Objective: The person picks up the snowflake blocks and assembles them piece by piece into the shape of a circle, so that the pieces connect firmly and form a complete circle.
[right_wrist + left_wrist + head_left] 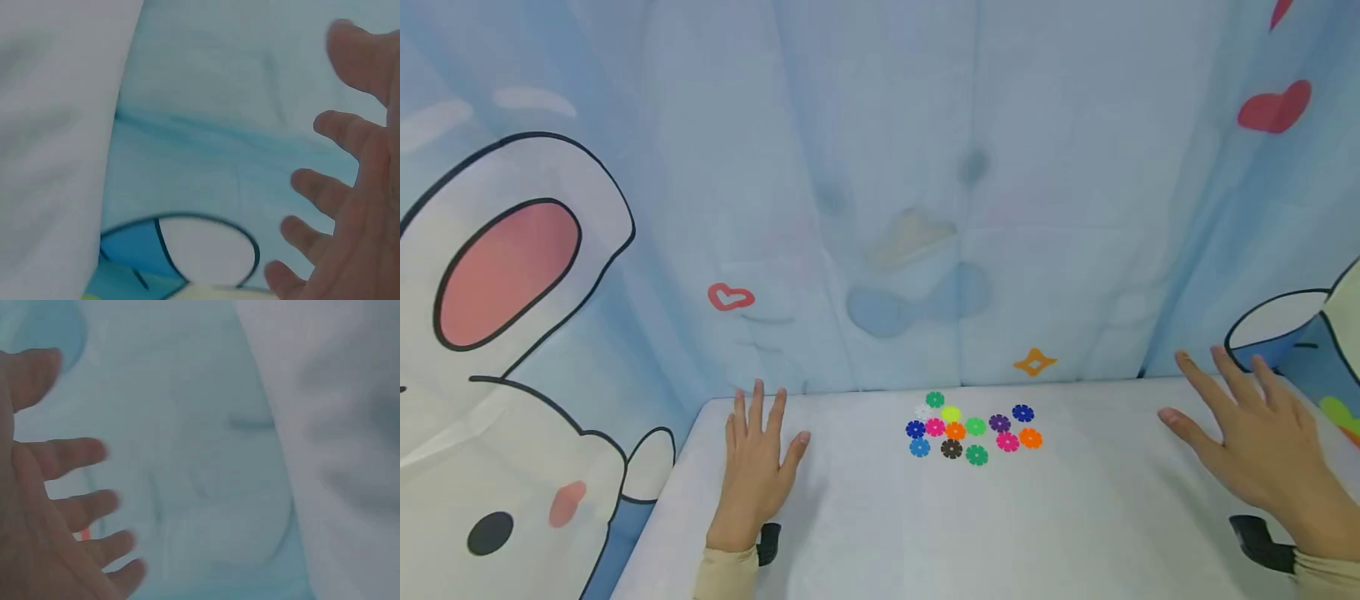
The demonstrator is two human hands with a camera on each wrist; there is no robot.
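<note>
Several small notched plastic discs (955, 431) in many colours lie flat in a loose cluster on the white table, toward its back edge. An orange disc (1031, 438) and a dark blue disc (1022, 413) lie at the cluster's right side. My left hand (757, 467) is held over the table left of the discs, fingers extended and holding nothing. Over the table's right side my right hand (1262, 442) is spread, well apart from the discs. In both wrist views the left hand (69, 500) and the right hand (350, 187) show separated fingers with nothing between them.
The white table (1000, 525) ends at the back against a light blue curtain (880, 167) printed with cartoon figures and hearts. Its left side edge (658, 500) runs past my left hand. A black strap (1262, 546) is on my right wrist.
</note>
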